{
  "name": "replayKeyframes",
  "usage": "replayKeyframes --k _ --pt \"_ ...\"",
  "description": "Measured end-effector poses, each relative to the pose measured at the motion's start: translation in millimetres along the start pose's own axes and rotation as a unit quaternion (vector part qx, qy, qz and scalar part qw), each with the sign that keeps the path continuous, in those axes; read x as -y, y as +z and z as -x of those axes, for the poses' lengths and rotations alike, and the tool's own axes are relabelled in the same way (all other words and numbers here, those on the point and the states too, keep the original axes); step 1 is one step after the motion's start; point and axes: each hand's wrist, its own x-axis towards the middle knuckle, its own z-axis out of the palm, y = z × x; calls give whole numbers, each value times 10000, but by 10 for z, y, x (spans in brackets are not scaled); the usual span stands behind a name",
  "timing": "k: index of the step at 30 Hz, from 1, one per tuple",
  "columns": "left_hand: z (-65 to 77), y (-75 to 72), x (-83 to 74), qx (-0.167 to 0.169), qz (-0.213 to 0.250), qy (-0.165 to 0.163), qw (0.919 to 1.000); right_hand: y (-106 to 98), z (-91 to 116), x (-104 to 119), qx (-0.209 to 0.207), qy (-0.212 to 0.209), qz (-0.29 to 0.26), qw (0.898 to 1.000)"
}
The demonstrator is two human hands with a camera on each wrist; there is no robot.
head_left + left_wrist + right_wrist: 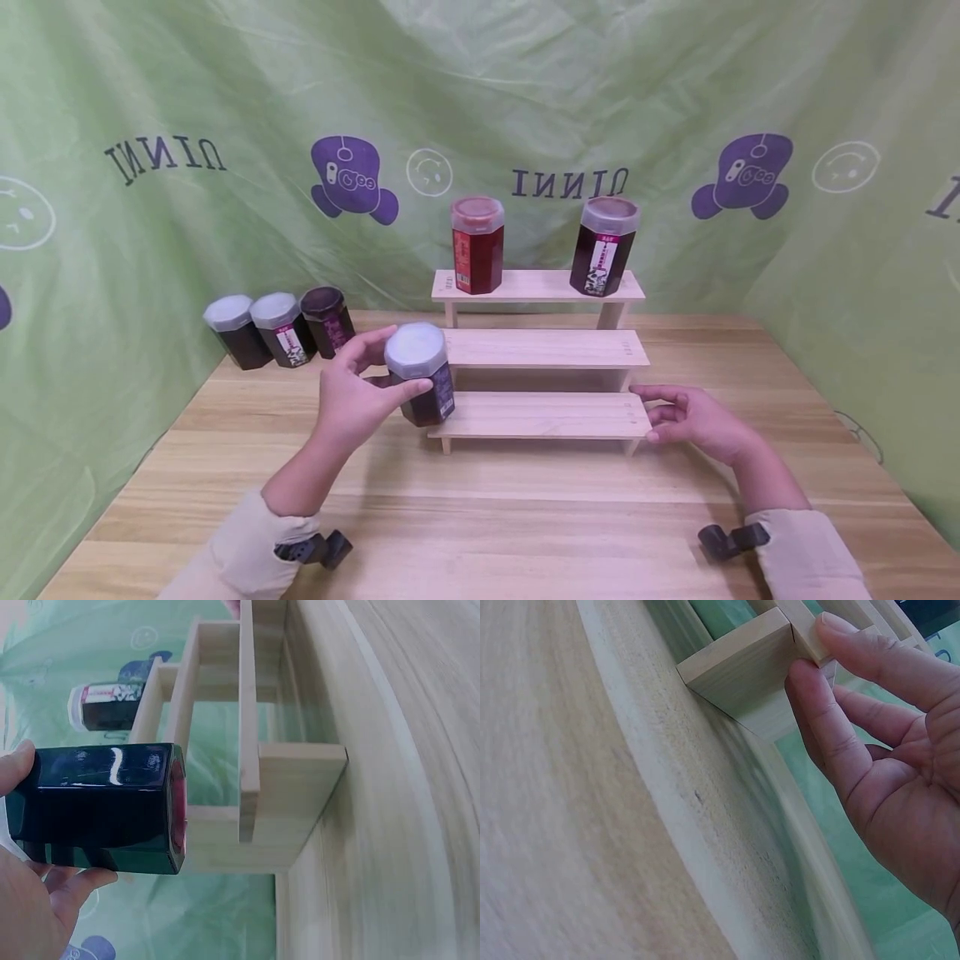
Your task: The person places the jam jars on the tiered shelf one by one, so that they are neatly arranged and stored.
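My left hand [356,387] grips a dark octagonal jar [420,375] with a whitish lid, thumb on the near side and fingers round the far side. The jar is held at the left end of the bottom step of a three-tier wooden stand [540,415], overlapping it in the head view. In the left wrist view the dark jar [97,806] shows its base facing the stand. At the stand's other end, my right hand [701,423] holds the bottom step's end between thumb and fingers; the right wrist view shows its fingertips [810,675] at the board's corner.
On the top step stand a red jar [477,250] at left and a dark jar [603,250] with a white label at right. Several jars [283,333] stand in a row at the table's back left. A green printed cloth [525,100] hangs behind the wooden table [487,525].
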Motion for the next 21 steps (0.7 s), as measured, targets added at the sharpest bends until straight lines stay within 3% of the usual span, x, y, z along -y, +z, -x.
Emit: replayKeyframes --k 5,12,21 --pt "-7 84 -48 114 70 12 9999 -3 -10 -20 6 0 0 10000" --pt "-28 230 -132 418 33 283 9987 -31 -29 -68 22 -23 -16 10000" --pt "-31 400 -228 770 111 282 9966 -28 -28 -77 35 -80 -28 10000"
